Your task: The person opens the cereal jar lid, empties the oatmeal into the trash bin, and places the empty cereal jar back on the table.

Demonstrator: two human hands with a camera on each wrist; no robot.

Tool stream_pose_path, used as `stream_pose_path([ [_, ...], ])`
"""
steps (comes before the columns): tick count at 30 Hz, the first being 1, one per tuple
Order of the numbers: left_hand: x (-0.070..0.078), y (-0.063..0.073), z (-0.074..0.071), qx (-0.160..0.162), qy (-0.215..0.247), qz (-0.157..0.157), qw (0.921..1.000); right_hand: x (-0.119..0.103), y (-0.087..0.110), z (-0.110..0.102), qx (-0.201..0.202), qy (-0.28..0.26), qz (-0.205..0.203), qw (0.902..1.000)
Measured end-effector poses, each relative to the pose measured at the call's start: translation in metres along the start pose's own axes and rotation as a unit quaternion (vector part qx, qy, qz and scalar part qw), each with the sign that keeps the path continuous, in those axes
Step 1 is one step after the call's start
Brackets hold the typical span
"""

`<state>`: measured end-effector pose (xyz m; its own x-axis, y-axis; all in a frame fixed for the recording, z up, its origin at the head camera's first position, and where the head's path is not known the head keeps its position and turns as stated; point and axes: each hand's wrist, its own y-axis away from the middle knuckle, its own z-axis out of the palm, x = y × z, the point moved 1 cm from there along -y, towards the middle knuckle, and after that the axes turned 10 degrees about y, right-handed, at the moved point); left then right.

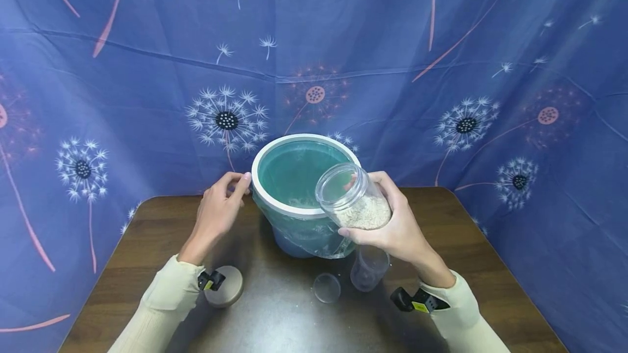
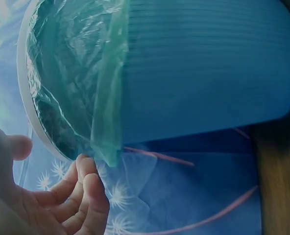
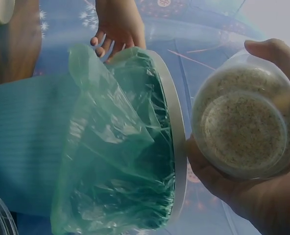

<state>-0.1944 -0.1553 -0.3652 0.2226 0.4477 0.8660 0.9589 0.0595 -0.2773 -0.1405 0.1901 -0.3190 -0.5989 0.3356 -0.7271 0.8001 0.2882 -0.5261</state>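
My right hand grips a clear plastic jar partly filled with pale, grainy flakes. The jar is tilted, its uncovered mouth facing the bin and overlapping the near right rim in the head view. A blue bin with a white rim stands upright, lined with a green plastic bag folded over the outside. At the bin's left side is my left hand, fingertips right at the rim. Its fingers are loosely bent, with the thumb apart from them.
On the brown table a round beige lid lies beneath my left wrist. A small clear disc and a clear plastic cup are in front of the bin. A blue dandelion-patterned cloth hangs behind the table.
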Motion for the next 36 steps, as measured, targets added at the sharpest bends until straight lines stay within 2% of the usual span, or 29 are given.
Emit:
stream_pose_path([
  [7,0.014,-0.01,0.011,0.007,-0.013,-0.024,0.9996,0.002,-0.011,-0.007,0.026,0.02,-0.011,0.9994],
  [12,0.016,-0.011,0.018,-0.009,-0.023,-0.044,0.9987,0.01,-0.021,-0.009,0.04,-0.008,-0.014,0.9991],
  [19,0.018,-0.01,0.021,-0.029,-0.018,-0.061,0.9975,0.019,-0.035,-0.015,0.063,0.0,-0.017,0.9979],
  [24,0.018,-0.011,0.021,-0.038,-0.017,-0.068,0.9968,0.023,-0.043,-0.019,0.056,0.013,-0.016,0.9982],
  [31,0.018,-0.011,0.022,-0.04,-0.018,-0.072,0.9964,0.025,-0.053,-0.023,0.038,0.095,-0.002,0.9948],
  [36,0.019,-0.011,0.022,-0.04,-0.02,-0.073,0.9963,0.027,-0.063,-0.025,0.02,0.117,0.001,0.993],
])
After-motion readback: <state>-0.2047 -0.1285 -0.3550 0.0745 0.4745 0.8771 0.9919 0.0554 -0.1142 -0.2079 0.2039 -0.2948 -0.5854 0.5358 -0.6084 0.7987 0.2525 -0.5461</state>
